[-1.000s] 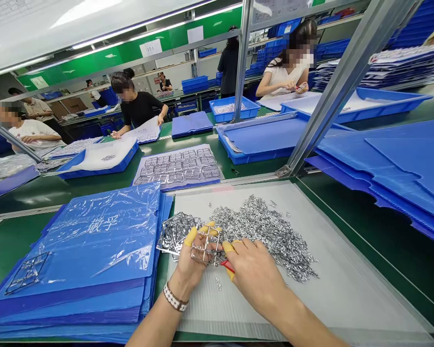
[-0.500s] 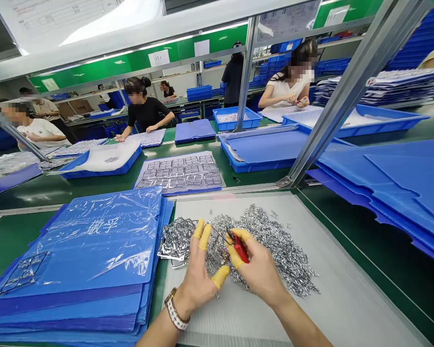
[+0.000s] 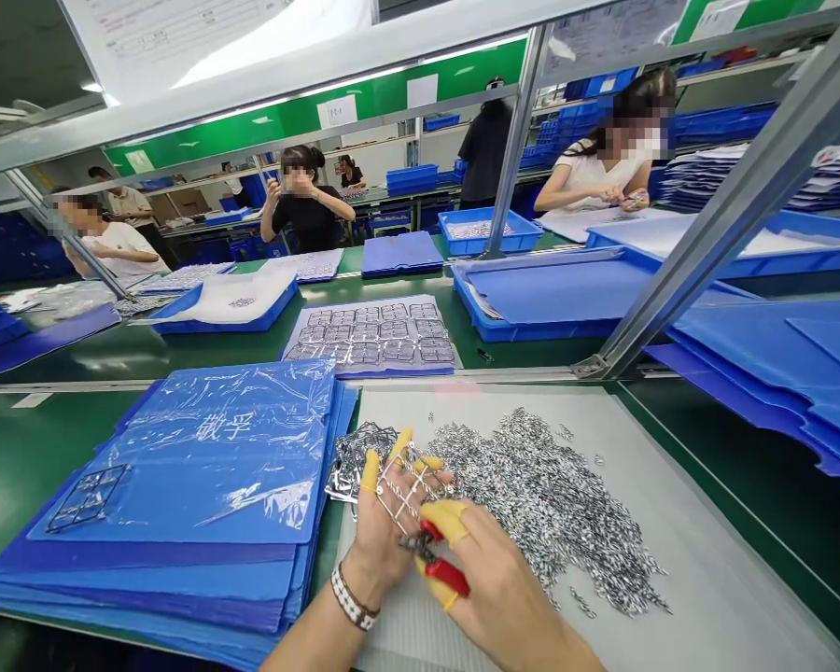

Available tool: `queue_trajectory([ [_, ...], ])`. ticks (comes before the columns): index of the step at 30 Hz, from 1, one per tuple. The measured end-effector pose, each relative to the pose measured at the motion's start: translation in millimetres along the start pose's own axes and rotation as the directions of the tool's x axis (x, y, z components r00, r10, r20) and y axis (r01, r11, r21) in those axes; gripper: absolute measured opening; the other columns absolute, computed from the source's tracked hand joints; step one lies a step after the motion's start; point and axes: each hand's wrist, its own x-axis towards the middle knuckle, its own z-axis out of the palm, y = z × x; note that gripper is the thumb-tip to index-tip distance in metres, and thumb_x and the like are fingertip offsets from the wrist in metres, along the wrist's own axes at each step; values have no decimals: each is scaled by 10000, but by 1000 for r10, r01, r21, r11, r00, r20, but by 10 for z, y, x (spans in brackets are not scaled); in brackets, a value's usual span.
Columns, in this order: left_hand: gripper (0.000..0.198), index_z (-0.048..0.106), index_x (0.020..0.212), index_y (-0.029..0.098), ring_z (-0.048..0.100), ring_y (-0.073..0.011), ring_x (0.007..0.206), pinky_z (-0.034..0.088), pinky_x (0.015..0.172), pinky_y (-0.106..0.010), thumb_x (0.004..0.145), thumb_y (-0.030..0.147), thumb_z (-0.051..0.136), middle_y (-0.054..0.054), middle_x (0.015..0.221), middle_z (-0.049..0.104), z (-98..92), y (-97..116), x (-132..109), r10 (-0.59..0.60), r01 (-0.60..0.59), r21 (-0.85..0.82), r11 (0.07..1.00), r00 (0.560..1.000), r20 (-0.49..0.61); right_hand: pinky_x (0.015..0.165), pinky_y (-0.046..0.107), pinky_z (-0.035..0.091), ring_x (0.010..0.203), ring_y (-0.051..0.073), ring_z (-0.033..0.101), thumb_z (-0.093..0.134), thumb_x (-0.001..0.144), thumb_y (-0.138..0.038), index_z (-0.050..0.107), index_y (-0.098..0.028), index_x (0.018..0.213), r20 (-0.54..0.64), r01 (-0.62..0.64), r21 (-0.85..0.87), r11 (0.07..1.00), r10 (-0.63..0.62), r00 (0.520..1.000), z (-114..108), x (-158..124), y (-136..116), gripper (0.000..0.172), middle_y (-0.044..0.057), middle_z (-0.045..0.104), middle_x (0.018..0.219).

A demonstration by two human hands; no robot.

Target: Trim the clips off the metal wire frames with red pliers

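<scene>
Two hands together: left hand (image 3: pixel 379 543) clamps a metal frame (image 3: pixel 407 487), right hand (image 3: pixel 494 593) red-handled cutters (image 3: pixel 446 576).

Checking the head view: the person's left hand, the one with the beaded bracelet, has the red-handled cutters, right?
No, the red-handled cutters are in the right hand, not the left. The head view shows this. The left hand, with the beaded bracelet, holds the metal frame.
</scene>
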Motion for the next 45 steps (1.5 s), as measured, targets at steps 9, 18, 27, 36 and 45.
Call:
queue_trajectory([
  [9,690,465,1358,201,594,-270,1018,429,917,-410,846,657,391,-105,1045,674,-68,-88,5,76,-70,102,992,995,-59,785,396,467,880,249,605,684,738,-239,613,-198,1048,112,-180,-295,938,221,969,-37,273,88,321,67,673,977],
  [18,655,521,1311,165,586,-268,1030,418,944,-413,864,627,394,-115,1100,662,-71,-104,0,137,-125,235,964,990,-35,724,369,448,810,232,599,683,749,-270,633,-199,1024,147,-185,-325,928,242,959,-144,297,45,288,56,676,888],
  [27,666,463,1371,193,587,-270,1033,415,949,-421,869,623,385,-110,1123,657,-75,-127,5,140,-129,260,957,990,-25,745,374,433,845,239,596,662,761,-239,633,-205,989,195,-199,-358,912,282,939,-200,312,15,232,52,674,905],
  [36,673,457,1378,216,583,-259,1027,421,931,-387,858,638,389,-89,1061,662,-34,-104,-11,105,-93,230,969,994,-43,731,364,402,848,238,587,654,765,-249,646,-211,963,203,-190,-389,902,285,937,-197,326,15,201,49,671,898],
  [45,635,480,1363,210,585,-239,1001,432,908,-347,869,604,413,-54,863,658,6,-94,-20,92,-85,164,983,995,-37,719,351,396,854,233,589,645,783,-264,639,-219,990,216,-174,-393,903,275,937,-170,333,28,212,50,676,905],
])
